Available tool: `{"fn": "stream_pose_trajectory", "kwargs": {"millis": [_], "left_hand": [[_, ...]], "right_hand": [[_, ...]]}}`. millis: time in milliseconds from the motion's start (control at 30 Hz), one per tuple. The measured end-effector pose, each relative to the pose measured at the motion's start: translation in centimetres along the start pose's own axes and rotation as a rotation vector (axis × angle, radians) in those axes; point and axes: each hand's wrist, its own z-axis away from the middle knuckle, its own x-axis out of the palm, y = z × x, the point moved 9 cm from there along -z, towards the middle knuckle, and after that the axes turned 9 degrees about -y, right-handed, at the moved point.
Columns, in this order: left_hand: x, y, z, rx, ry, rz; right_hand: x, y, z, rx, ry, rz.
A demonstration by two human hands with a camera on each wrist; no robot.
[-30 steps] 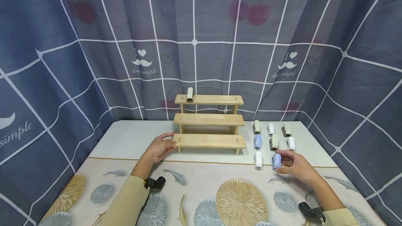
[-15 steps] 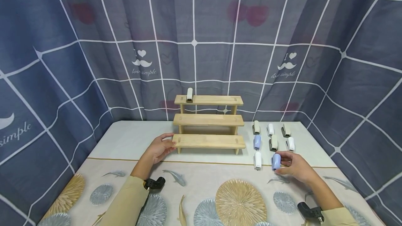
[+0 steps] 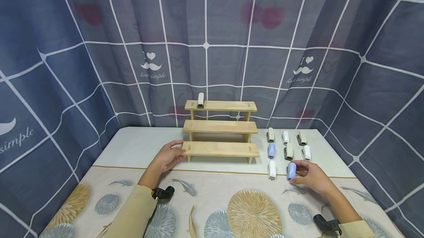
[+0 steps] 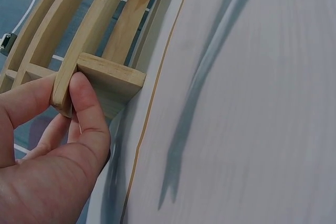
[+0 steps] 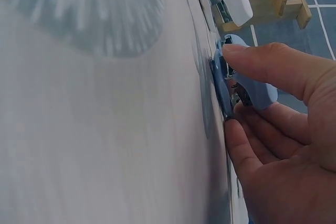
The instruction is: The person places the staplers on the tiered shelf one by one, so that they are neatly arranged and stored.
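Observation:
My left hand (image 3: 169, 156) pinches the left end of the lowest board of a three-step wooden shelf (image 3: 220, 149); in the left wrist view the thumb and index finger lie on either side of the board (image 4: 65, 85). At the right, my right hand (image 3: 311, 173) holds a small light-blue stapler (image 3: 291, 171) between thumb and fingers. Seen from the right wrist, this stapler (image 5: 254, 90) stands on the table cloth, thumb at one end and fingertips at the other. A white stapler (image 3: 272, 170) stands just left of it. One cream stapler (image 3: 200, 99) sits on the top step's left end.
Behind the right hand stand several more small staplers: another blue one (image 3: 271, 150), cream ones (image 3: 288, 151) and white ones (image 3: 306, 152). The table (image 3: 139, 142) carries a patterned cloth. A dark checked curtain (image 3: 225, 65) encloses the back and sides.

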Motion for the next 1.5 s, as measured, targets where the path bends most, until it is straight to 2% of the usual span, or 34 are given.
{"fn": "stream_pose_trajectory", "kwargs": {"millis": [333, 800, 1000, 1500], "left_hand": [[0.1, 0.1, -0.1, 0.011, -0.013, 0.005], [0.2, 0.2, 0.0, 0.013, -0.024, 0.003], [0.1, 0.2, 0.1, 0.002, -0.004, -0.005], [0.1, 0.2, -0.1, 0.018, -0.024, 0.0]], "right_hand": [[0.0, -0.8, -0.2, 0.008, 0.049, -0.032], [-0.2, -3.0, -1.0, -0.105, 0.108, -0.145], [0.4, -4.2, -1.7, -0.134, 0.094, -0.189], [2.7, -6.4, -4.6, -0.179, 0.04, -0.262]]}}
